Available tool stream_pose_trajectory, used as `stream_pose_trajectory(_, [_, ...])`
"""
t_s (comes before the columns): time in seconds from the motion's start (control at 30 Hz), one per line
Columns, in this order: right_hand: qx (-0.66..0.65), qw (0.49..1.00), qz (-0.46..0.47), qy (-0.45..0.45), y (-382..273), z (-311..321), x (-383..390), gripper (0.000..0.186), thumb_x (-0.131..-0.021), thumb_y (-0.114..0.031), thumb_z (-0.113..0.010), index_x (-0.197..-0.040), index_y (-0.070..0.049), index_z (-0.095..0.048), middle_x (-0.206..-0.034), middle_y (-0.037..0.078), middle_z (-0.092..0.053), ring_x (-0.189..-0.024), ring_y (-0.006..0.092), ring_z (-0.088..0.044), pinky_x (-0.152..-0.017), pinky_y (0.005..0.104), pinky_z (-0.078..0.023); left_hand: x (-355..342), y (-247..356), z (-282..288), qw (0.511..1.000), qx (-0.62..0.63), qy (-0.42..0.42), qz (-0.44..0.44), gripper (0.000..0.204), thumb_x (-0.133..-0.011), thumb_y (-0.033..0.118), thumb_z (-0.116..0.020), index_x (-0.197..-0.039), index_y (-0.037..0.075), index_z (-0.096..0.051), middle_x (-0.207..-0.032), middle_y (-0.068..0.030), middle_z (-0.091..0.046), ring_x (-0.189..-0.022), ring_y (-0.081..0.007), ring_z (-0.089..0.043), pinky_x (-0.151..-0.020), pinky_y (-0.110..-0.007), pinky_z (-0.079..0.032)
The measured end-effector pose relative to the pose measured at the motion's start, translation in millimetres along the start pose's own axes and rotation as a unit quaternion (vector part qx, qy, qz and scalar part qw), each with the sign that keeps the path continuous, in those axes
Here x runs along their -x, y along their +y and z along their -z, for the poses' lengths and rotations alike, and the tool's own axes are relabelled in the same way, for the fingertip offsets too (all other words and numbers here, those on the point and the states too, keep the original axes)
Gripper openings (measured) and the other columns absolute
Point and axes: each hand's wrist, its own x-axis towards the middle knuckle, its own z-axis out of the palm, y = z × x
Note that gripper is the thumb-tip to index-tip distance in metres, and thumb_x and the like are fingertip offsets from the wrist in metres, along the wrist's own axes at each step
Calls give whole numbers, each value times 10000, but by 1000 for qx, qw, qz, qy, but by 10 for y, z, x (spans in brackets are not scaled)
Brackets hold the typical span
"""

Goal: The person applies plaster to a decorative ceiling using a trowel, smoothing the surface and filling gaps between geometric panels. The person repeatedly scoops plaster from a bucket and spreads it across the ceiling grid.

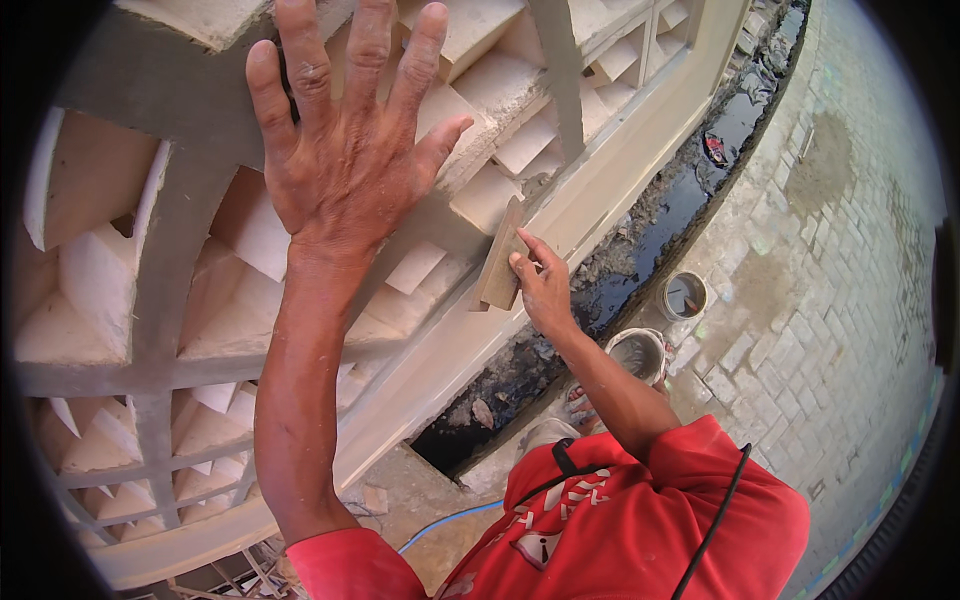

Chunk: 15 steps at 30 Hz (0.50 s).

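Observation:
My left hand [345, 150] is raised with its fingers spread, in front of a concrete lattice wall [165, 230] with grey plastered ribs. Its fingers hold nothing; whether the palm touches the wall is hidden. Lower and to the right, my right hand [545, 290] grips a plastering float [500, 265], a flat, tan, rectangular board. The float stands on edge close to the smooth beige ledge [600, 215] along the foot of the lattice. Part of it is covered by my fingers.
An open drain [680, 205] with dark water and rubble runs alongside the ledge. Two buckets, a nearer one [640, 355] and a smaller one [683, 296], stand beside it on block paving [840, 300]. A blue hose [450, 518] lies near my body.

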Motion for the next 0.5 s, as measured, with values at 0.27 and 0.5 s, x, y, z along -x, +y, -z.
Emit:
stream_pose_trajectory(0.27, [-307,949,-63,-6,-193,583,-179,463,-926,-101,-563,-1366,-3,-460,-1163,119,-609,-965,146,-612,-861,295,-512,-10,-16,-124,998,-11,55,1,671,-944,634,-173,-1357,181,-446,-1582,-88,-197,-1439,-419,-164,-1202,-517,-62])
stream_pose_trajectory(0.5, [-215,970,-68,-91,-280,1135,-403,546,-912,-119,-622,-1406,-46,-402,-1134,111,-633,-962,149,-631,-808,276,-544,-34,-82,7,999,-11,-31,-27,627,-882,646,-401,-1315,201,-483,-1575,-110,-214,-1428,-443,-176,-1199,-532,-72])
